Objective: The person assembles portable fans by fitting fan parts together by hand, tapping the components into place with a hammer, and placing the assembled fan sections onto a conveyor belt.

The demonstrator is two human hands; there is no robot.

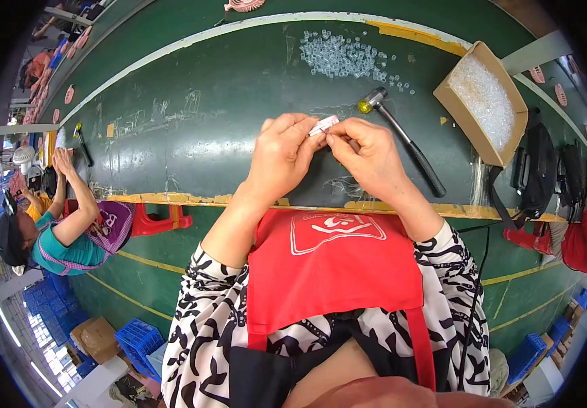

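- In left hand (281,151), fingers curled and pinching: one small white-and-pink piece (326,125), between both hands, long axis roughly 8 to 2 o'clock, nearer the left.
- At right hand (369,155): thumb and forefinger drawn in by the piece's lower edge; cannot tell whether pinching.
- At 3 o'clock, nearer right hand: one hammer (408,143), head toward 2, handle toward 4.
- At 12: one pile of clear pieces (337,57), too many to count.
- Between 2 and 3, beyond hammer: one open carton (465,129).
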